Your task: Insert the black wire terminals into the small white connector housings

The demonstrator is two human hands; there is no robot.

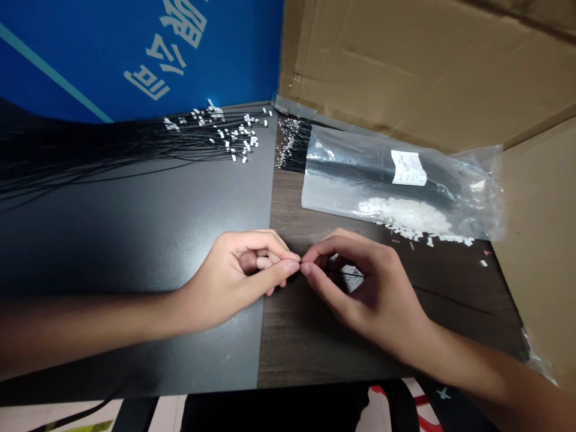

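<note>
My left hand (252, 264) and my right hand (364, 276) meet fingertip to fingertip above the table. A thin black wire (450, 297) runs through my right hand, its tail trailing out to the right; thumb and forefinger pinch it near its end. My left thumb and forefinger are pressed together at the same spot, and whatever is between them is hidden. Behind my hands, a bundle of black wires (135, 141) with white connectors (243, 135) on the ends lies at the back left. Loose white connector housings (405, 216) are piled at the right.
A clear plastic bag (351, 186) with a white label (408, 167) covers more black wires, whose bare metal ends (290, 141) stick out on its left. A blue panel (135, 48) and cardboard walls (405, 66) close off the back and right. A grey mat (216, 354) covers the table's left part.
</note>
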